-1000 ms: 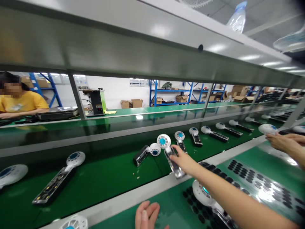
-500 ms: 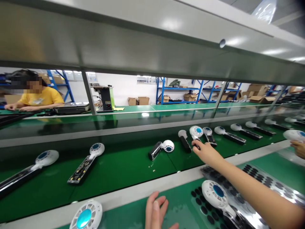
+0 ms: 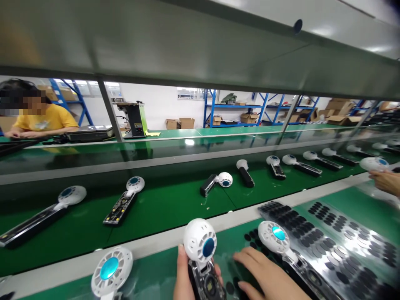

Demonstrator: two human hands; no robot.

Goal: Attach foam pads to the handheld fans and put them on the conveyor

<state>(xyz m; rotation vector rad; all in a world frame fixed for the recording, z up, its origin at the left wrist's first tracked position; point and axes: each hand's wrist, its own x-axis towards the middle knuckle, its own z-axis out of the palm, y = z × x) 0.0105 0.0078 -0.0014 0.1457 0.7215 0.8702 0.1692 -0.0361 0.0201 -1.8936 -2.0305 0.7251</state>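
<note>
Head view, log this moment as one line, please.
left hand: holding white-headed device | right hand: near black discs, fingers spread | green belt: similar devices lying along it

Left fingers (image 3: 182, 273) now hold white-headed device (image 3: 200, 252); right fingers (image 3: 250, 259) withdrawn from belt (image 3: 165, 214).

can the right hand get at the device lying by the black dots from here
Most likely yes: the right hand looks empty and the device lies close beside it, with nothing visible between them.
</note>
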